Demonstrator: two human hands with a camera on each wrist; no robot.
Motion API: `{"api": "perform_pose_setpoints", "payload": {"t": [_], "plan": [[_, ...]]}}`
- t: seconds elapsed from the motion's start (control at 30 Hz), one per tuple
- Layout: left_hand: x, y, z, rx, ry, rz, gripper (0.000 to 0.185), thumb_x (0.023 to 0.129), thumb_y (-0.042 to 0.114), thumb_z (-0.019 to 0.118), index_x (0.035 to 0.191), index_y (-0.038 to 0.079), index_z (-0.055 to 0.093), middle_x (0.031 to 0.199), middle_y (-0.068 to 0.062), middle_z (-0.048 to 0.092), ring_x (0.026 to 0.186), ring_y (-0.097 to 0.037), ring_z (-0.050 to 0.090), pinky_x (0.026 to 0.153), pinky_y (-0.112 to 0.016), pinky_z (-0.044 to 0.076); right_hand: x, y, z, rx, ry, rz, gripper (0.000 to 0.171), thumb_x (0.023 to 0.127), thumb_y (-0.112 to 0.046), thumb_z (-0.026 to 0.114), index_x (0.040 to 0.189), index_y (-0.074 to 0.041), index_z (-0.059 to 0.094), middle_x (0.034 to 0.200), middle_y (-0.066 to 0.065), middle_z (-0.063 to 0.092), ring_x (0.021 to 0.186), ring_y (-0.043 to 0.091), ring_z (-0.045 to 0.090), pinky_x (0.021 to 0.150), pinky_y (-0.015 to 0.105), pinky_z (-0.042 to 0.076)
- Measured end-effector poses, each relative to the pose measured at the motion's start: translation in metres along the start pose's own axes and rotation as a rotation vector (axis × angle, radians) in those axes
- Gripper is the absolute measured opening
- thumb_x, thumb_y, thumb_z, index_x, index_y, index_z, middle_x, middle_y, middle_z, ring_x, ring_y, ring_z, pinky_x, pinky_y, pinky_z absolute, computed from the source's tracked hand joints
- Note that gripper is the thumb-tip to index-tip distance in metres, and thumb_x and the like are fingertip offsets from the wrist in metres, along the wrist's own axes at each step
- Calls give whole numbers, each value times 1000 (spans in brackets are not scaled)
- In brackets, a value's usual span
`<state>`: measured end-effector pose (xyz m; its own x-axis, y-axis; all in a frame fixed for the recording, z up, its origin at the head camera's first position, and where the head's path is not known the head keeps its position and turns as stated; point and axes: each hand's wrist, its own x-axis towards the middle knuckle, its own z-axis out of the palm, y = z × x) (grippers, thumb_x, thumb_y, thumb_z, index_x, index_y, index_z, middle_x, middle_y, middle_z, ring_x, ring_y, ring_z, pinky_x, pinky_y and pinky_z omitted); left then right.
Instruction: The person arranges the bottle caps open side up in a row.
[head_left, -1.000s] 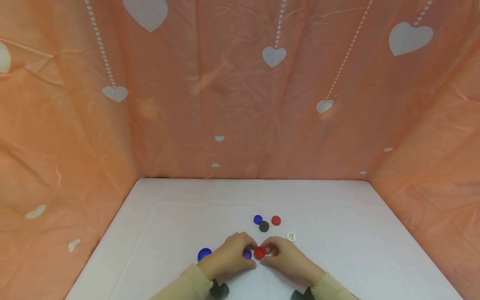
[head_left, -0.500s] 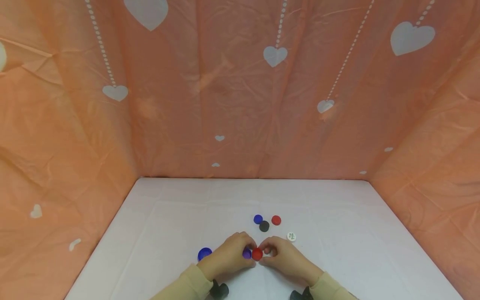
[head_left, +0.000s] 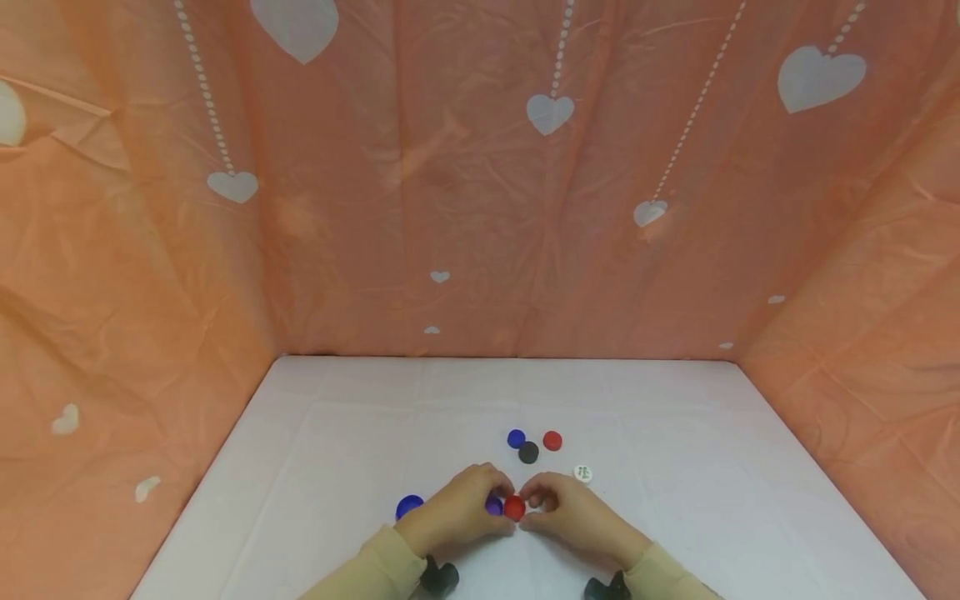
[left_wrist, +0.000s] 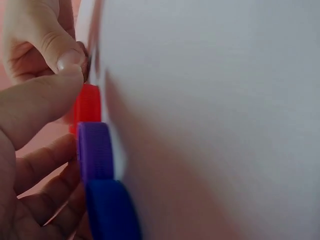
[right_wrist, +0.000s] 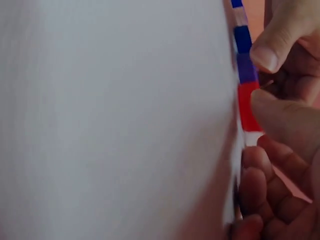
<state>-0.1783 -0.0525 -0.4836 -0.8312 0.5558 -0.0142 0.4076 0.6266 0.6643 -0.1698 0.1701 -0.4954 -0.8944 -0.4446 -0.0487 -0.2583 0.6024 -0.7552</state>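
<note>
The person's left hand (head_left: 472, 502) curves round a small round purple plastic cap (left_wrist: 95, 150), thumb on the near side and fingers on the far side. The right hand (head_left: 573, 512) is bent beside a round red plastic cap (head_left: 514, 508), its thumb overlapping the cap in the right wrist view; whether it pinches the cap or only rests there cannot be told. The two thumb tips meet, or nearly so, at the near side of the red cap.

The caps form a row on the white tabletop (head_left: 360, 442) — red, then purple to its left, the two side by side with no clear gap. A thick blue plastic cap (left_wrist: 112, 212) follows the purple one, mostly covered by the left hand from above. A larger round blue cap (head_left: 408, 507) lies farther left, partly behind the left wrist.

Beyond the hands, a flat blue disc (head_left: 516, 438) and a flat black disc (head_left: 528, 452) touch, with a flat red disc (head_left: 552, 441) just to their right. A white disc with dark marks (head_left: 582, 473) lies near the right hand.
</note>
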Motion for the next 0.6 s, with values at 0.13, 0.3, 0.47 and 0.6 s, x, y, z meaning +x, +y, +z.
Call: {"api": "perform_pose_setpoints", "payload": {"t": [0.13, 0.3, 0.47, 0.6], "plan": [[5, 4, -3, -48, -17, -46, 42, 75, 37, 83, 108, 16, 69, 93, 13, 59, 90, -5, 54, 85, -30, 48, -5, 1, -12, 46, 8, 23, 27, 85, -31, 74, 109, -22, 66, 90, -8, 62, 83, 14, 57, 71, 27, 48], [15, 14, -3, -63, -7, -74, 43, 74, 37, 84, 109, 16, 69, 96, 10, 61, 92, -9, 56, 85, -32, 49, -11, 7, -31, 53, 76, 57, 30, 86, -33, 74, 110, -17, 66, 86, -4, 62, 80, 17, 56, 65, 27, 50], [25, 26, 1, -80, 6, -54, 45, 75, 36, 84, 111, 15, 68, 103, 4, 62, 90, -11, 55, 81, -31, 48, -18, 16, -46, 12, 161, 77, 31, 85, -30, 75, 109, -13, 67, 86, -4, 62, 79, 17, 56, 65, 27, 48], [36, 36, 9, -89, 15, -28, 45, 75, 35, 83, 112, 14, 68, 105, 2, 63, 88, -10, 56, 74, -27, 49, -25, 24, -56, 0, 198, 104, 31, 85, -30, 75, 110, -13, 67, 87, -3, 62, 79, 17, 55, 64, 27, 48]]}}
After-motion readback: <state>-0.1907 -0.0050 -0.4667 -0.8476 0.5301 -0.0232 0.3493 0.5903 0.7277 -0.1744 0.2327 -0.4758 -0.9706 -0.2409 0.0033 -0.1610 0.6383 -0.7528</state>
